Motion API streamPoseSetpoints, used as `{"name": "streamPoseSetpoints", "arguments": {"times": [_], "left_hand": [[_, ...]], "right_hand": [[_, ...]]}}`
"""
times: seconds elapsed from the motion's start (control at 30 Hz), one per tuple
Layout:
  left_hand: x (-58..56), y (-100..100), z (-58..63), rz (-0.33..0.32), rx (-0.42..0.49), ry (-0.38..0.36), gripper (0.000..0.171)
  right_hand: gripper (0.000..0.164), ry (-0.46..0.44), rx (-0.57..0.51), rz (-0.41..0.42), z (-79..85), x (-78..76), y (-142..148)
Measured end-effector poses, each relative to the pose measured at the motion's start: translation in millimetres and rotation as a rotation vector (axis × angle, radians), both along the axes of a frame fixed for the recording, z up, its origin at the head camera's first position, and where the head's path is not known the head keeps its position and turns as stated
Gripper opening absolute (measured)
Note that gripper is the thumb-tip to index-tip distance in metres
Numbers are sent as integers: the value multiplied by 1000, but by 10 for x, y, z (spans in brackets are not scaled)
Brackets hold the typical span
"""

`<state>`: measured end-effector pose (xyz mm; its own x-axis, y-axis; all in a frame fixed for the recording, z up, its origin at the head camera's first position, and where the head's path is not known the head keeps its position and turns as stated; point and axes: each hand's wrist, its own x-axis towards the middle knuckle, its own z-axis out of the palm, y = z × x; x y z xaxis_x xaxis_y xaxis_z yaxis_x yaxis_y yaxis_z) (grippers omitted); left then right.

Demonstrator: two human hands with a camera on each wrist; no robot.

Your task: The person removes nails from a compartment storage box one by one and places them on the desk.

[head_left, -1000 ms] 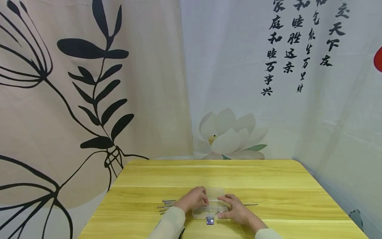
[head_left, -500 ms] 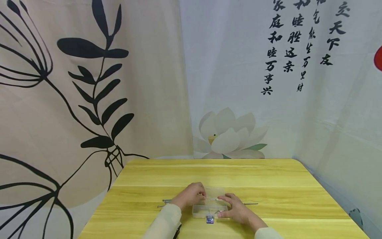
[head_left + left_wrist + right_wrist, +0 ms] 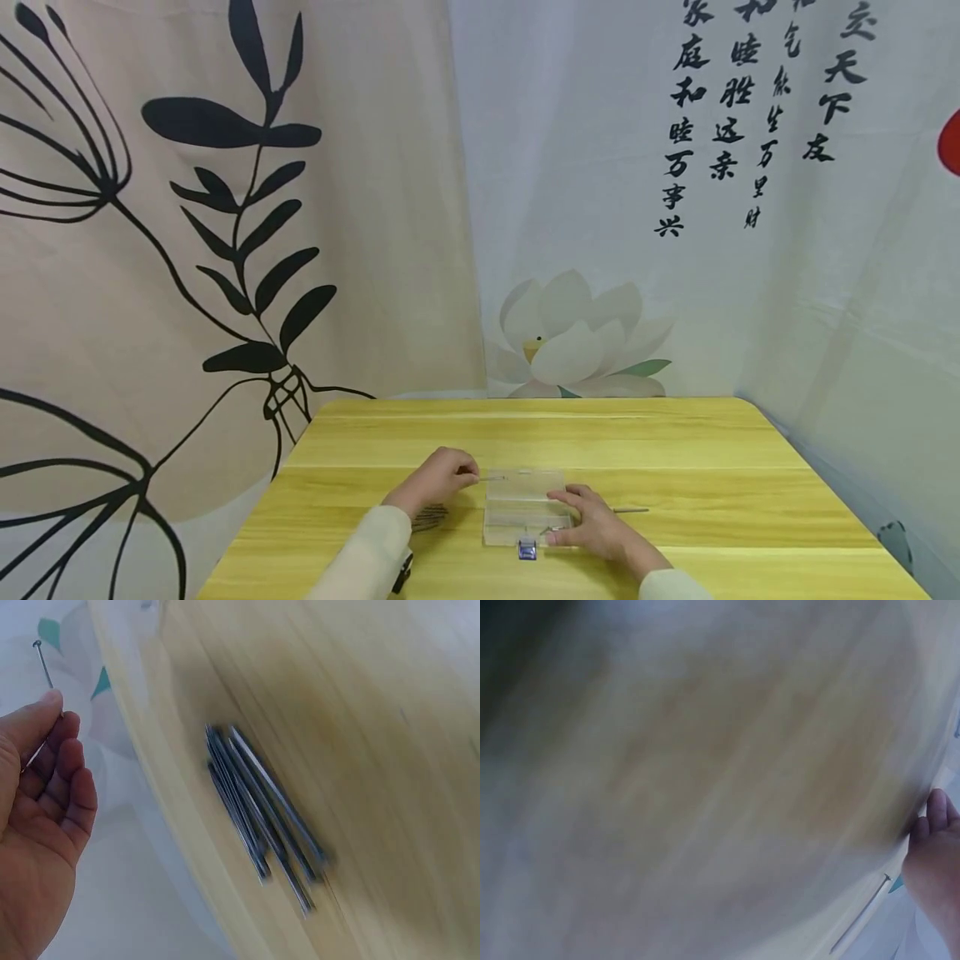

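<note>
In the head view my left hand [image 3: 442, 477] is raised left of an opened clear plastic box [image 3: 504, 536]. Its thumb and fingers pinch a thin nail [image 3: 43, 666], whose headed end sticks out past the fingertips. Below that hand, a bundle of several grey nails [image 3: 259, 814] lies on the table. My right hand [image 3: 592, 527] holds the box's right end, thumb at the near side and fingers farther back. A blue-purple tab [image 3: 527, 549] shows at the box's front. Something thin lies inside near the right thumb, too small to identify.
A single nail [image 3: 861, 913] lies on the wooden table [image 3: 712, 467], to the right of the right hand. The box's lid [image 3: 536, 482] is folded back flat. A printed cloth [image 3: 390, 208] hangs behind the table. Most of the right wrist view is blurred.
My left hand has moved from over the box to the left and back, carrying the nail clear of the box. The right hand stays at the box's end.
</note>
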<state>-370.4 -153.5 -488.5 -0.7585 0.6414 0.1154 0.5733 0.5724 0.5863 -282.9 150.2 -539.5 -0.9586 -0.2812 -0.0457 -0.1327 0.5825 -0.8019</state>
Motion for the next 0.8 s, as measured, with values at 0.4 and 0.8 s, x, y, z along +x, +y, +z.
{"name": "streamPoseSetpoints", "arguments": {"times": [0.4,0.8], "left_hand": [[-6,-558,-82,67,41,-11,12],[35,-1125,-239,91,13,-54,9]], "right_hand": [[74,6,-1,22,-13,-3,8],[74,9,-6,7,-18,-5,-3]]}}
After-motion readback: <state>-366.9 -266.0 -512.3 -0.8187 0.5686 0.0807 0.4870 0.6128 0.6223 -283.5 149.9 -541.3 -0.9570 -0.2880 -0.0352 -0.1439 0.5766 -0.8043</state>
